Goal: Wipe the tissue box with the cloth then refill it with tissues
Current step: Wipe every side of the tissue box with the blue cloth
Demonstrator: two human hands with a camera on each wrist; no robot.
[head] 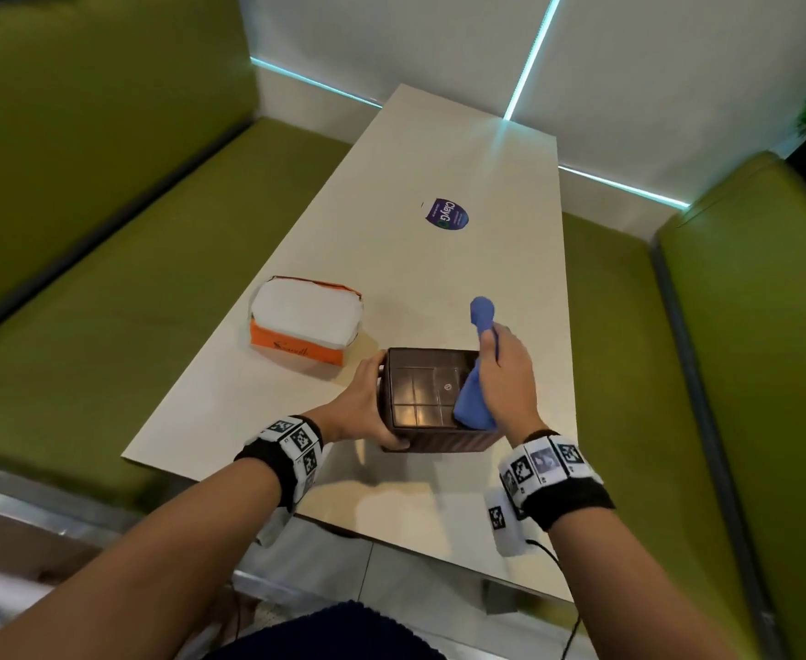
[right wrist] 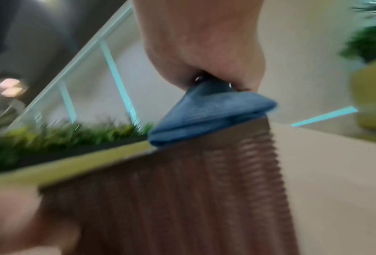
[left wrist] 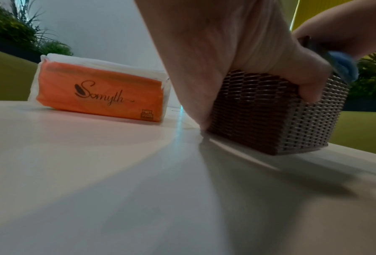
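Brown woven-pattern tissue box (head: 432,402) sits near my edge of the bench (head: 487,259), braced by my left hand (head: 363,407), fingers wrapped round its left wall. Right hand (head: 506,378) fingers clench the blue cloth (head: 475,407) against the inner right side. Recommend firm bracing, short strokes into corners, then outer walls. Orange tissue pack (head: 303,321) waits just beside, unopened.

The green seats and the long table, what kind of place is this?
Probably a cafe or restaurant booth. Green padded benches line both sides of a long table, a branded sticker sits on it, and planters stand behind the seats.
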